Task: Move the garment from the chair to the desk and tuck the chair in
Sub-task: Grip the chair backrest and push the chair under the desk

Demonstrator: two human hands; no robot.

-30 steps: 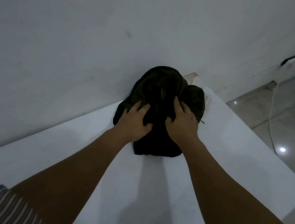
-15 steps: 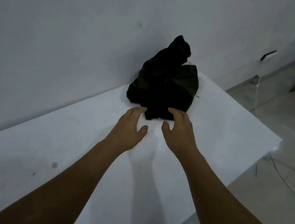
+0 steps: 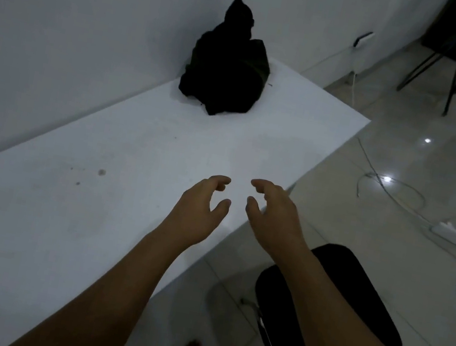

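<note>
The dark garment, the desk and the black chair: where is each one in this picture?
garment [image 3: 224,80], head view, middle of the crumpled dark heap against the wall.
desk [image 3: 92,210], head view, bare white top left of the hands.
chair [image 3: 352,292], head view, black seat pad beside the right forearm.

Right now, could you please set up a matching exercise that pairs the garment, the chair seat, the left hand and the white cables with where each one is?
Things:
1. garment
2. chair seat
3. left hand
4. white cables

Places:
A. loose on the floor beyond the desk
B. bunched at the desk's far end against the wall
C. empty, fingers curled, over the desk's near edge
D. under the right forearm, beside the desk, not tucked in

Pairs: 1-B, 2-D, 3-C, 4-A
</note>
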